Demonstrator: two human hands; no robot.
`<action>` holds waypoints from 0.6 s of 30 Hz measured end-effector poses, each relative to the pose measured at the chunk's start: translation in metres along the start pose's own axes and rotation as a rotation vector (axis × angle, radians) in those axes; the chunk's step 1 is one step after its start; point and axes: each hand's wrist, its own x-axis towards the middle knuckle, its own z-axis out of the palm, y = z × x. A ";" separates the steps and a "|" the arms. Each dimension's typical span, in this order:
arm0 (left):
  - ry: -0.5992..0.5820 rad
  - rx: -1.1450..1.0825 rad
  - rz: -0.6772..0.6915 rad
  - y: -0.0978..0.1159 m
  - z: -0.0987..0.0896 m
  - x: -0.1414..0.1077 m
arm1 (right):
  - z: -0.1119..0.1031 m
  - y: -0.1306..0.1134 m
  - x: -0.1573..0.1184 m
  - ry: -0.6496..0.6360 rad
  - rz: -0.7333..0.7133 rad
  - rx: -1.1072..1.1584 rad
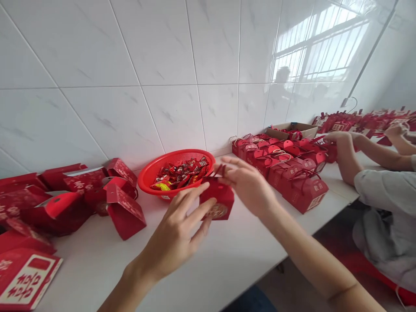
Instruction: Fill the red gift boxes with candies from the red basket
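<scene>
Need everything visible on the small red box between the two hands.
Small red box, apparently card or paper, with a round, pale gold-toned pattern on its front, partly hidden by fingers. A dark red cord shows at its top. It looks roughly upright, in front of the red basket; whether its base touches the white table is unclear. The left hand's fingers lie against its front and left side; the right hand appears to pinch the cord. Contents not visible.
</scene>
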 end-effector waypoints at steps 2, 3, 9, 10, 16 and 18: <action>-0.051 -0.073 0.033 0.007 -0.003 -0.001 | -0.014 -0.039 -0.008 0.063 -0.092 -0.092; -0.081 -0.099 0.040 0.009 -0.004 -0.001 | -0.022 -0.059 -0.013 0.095 -0.141 -0.130; -0.190 -0.184 -0.009 0.003 0.002 -0.003 | -0.076 -0.153 -0.041 0.380 -0.465 -0.396; -0.207 -0.198 -0.016 0.000 0.003 -0.003 | -0.083 -0.163 -0.044 0.439 -0.492 -0.400; -0.302 -0.295 -0.065 -0.009 0.011 -0.002 | -0.132 -0.199 -0.049 0.813 -0.566 -0.439; -0.331 -0.312 -0.079 -0.009 0.013 -0.003 | -0.158 -0.200 -0.046 0.858 -0.577 -0.462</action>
